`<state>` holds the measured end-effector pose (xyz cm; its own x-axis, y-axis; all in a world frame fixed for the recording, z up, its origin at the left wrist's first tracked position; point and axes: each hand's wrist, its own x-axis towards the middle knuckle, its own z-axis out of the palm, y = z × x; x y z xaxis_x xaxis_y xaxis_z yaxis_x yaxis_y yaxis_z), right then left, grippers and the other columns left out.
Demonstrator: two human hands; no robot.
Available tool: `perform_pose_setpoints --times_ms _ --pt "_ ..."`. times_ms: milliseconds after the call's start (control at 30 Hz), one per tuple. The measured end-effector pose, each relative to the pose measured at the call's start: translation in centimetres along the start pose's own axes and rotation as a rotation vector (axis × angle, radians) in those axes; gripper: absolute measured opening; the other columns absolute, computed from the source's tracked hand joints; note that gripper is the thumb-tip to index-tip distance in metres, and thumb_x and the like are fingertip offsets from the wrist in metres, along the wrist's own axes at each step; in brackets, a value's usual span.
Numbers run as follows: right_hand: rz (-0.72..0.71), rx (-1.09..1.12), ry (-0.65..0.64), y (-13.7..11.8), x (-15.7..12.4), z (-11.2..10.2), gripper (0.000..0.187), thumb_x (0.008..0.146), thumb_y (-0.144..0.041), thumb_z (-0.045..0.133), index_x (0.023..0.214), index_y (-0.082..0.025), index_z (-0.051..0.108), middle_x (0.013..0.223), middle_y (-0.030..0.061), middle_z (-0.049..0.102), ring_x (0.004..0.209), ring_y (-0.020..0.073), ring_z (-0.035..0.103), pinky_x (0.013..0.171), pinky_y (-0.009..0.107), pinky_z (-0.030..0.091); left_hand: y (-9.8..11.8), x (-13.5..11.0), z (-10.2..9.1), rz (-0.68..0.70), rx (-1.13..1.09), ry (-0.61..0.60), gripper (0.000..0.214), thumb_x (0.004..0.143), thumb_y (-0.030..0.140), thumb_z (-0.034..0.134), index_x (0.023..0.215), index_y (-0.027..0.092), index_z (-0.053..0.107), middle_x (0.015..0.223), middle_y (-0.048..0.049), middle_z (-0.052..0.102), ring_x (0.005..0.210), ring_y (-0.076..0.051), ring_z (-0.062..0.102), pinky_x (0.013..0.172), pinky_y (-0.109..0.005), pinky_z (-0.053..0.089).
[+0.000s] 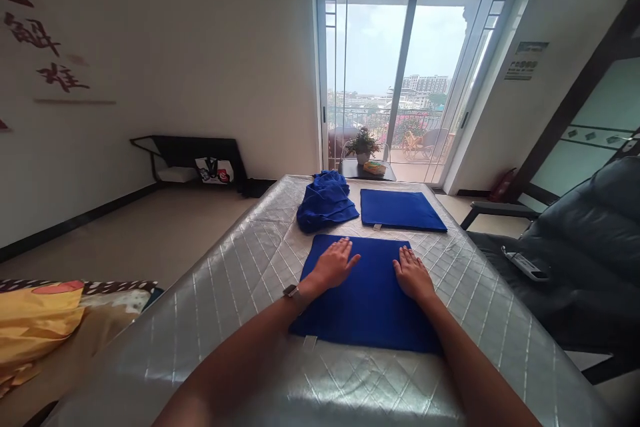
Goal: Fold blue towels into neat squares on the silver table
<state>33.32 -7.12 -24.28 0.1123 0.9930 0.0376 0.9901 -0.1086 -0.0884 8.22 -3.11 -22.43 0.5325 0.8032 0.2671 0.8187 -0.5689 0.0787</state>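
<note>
Flat and palm-down, left hand (336, 261) and right hand (413, 273) have fingers extended and grip nothing; I rest them on the far part of the labelled blue cloth (370, 307), the right at its side edge. This cloth lies beneath and between my hands, its white tag (310, 343) nearer me. Beyond my left hand sits a crumpled blue cloth heap (327, 201); beyond my right, a second flat blue cloth (403, 209). Caution: unequal palm pressure could skew or wrinkle the cloth, and the glossy silver quilted cover (225, 287) below may let it slide.
</note>
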Motion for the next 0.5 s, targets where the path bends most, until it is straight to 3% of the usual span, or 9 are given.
perform_pose_setpoints --times_ms 100,167,267,367,500 --pt "-0.011 -0.016 0.01 0.1 0.0 0.1 0.064 0.102 -0.038 0.018 0.157 -0.004 0.024 0.164 0.011 0.023 0.152 0.0217 0.017 0.123 0.038 0.013 5.2 1.8 1.1 0.158 -0.066 -0.048 0.076 0.103 0.061 0.013 0.15 0.008 0.042 0.158 -0.0158 0.037 0.148 -0.024 0.03 0.121 -0.038 0.024" --pt "-0.031 -0.032 0.007 0.3 -0.1 0.2 0.064 0.102 -0.036 0.018 0.157 -0.004 0.024 0.164 0.011 0.022 0.152 0.0218 0.016 0.122 0.038 0.014 8.0 3.0 2.1 0.186 -0.086 -0.058 0.073 0.104 0.058 0.014 0.151 0.01 0.04 0.159 -0.0148 0.035 0.149 -0.023 0.028 0.122 -0.039 0.023" --pt "-0.052 -0.052 0.006 0.5 0.0 0.3 0.063 0.102 -0.035 0.017 0.157 -0.004 0.024 0.164 0.0109 0.022 0.152 0.0216 0.016 0.122 0.038 0.015 10.0 4.3 3.2 0.136 -0.105 -0.075 0.07 0.105 0.053 0.011 0.153 0.008 0.036 0.16 -0.0146 0.032 0.15 -0.023 0.024 0.123 -0.041 0.019" --pt "-0.045 -0.048 0.014 0.5 0.0 0.3 0.064 0.102 -0.036 0.017 0.156 -0.004 0.026 0.164 0.0115 0.023 0.152 0.0221 0.016 0.122 0.038 0.015 8.8 4.0 3.4 0.067 -0.149 -0.117 0.074 0.103 0.056 0.008 0.154 0.008 0.032 0.162 -0.0136 0.028 0.151 -0.023 0.021 0.124 -0.042 0.016" --pt "-0.015 -0.003 0.014 0.3 0.1 0.3 0.064 0.102 -0.037 0.017 0.156 -0.005 0.025 0.164 0.0115 0.022 0.152 0.0222 0.016 0.122 0.039 0.014 3.7 1.5 2.1 -0.06 -0.148 -0.149 0.082 0.1 0.065 0.007 0.156 0.011 0.031 0.163 -0.0122 0.024 0.152 -0.024 0.017 0.124 -0.045 0.014"
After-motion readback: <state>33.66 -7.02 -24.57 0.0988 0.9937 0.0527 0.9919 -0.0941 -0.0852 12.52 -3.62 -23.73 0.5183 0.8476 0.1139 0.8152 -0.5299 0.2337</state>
